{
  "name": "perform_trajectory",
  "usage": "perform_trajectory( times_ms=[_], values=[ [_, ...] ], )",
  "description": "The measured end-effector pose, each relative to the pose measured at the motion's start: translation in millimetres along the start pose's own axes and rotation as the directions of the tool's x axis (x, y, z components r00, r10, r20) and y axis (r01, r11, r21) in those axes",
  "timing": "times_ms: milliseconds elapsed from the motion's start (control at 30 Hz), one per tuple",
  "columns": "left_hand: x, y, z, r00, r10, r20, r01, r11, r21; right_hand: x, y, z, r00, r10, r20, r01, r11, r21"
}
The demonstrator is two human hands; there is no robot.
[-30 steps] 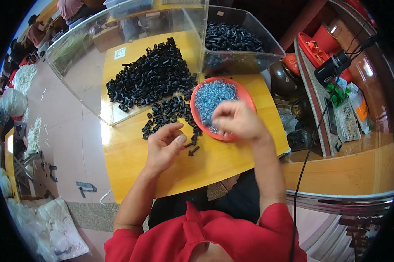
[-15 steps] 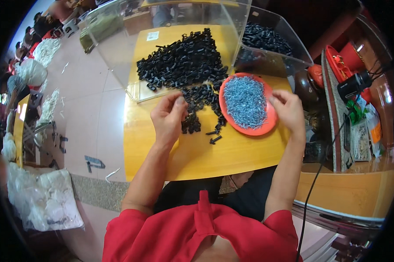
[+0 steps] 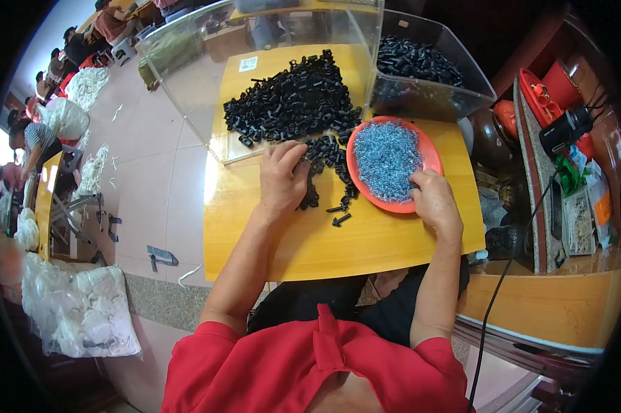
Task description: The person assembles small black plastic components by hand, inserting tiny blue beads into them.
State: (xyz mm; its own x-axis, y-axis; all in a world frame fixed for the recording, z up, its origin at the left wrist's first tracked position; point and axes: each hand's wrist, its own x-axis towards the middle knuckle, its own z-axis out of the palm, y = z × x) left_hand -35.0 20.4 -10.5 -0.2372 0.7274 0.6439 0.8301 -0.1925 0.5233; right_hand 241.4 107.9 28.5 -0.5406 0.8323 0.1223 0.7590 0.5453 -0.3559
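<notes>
While left hand [image 3: 283, 180] spreads over black plastic pieces [image 3: 290, 103], right hand [image 3: 434, 203] curls—pinching screws [image 3: 387, 160]; grip unclear.

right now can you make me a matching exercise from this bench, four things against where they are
Things:
1. round orange plastic dish
2. clear plastic bin
3. left hand
4. right hand

Places:
A. at the dish's near rim
B. on the small black plastic parts spilling onto the yellow wooden board
C. at the board's far right corner, holding black parts
D. right of the black pile, filled with small silvery-blue screws

Pairs: 1-D, 2-C, 3-B, 4-A
</notes>
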Motion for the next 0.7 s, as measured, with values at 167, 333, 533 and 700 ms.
perform_trajectory(
  times_ms=[167, 333, 533, 700],
  values=[
    [12.3, 13.0, 0.1, 0.982, 0.117, 0.149, -0.129, 0.989, 0.073, 0.9, 2.0, 2.3, 1.0, -0.029, -0.005, 0.03, 0.998, 0.054],
    [35.9, 8.9, 18.8, 0.938, 0.136, 0.319, -0.212, 0.953, 0.216, 1.0, 6.1, 6.3, 0.996, -0.086, -0.03, 0.087, 0.996, 0.027],
    [38.6, -1.6, 29.9, 0.907, 0.156, 0.392, -0.242, 0.954, 0.18, 3.4, 4.3, 8.4, 0.995, -0.08, -0.054, 0.082, 0.996, 0.039],
    [27.0, -2.3, 18.0, 0.938, 0.126, 0.323, -0.156, 0.985, 0.07, 0.5, -3.6, 4.3, 0.999, -0.042, -0.03, 0.045, 0.994, 0.097]
  ],
)
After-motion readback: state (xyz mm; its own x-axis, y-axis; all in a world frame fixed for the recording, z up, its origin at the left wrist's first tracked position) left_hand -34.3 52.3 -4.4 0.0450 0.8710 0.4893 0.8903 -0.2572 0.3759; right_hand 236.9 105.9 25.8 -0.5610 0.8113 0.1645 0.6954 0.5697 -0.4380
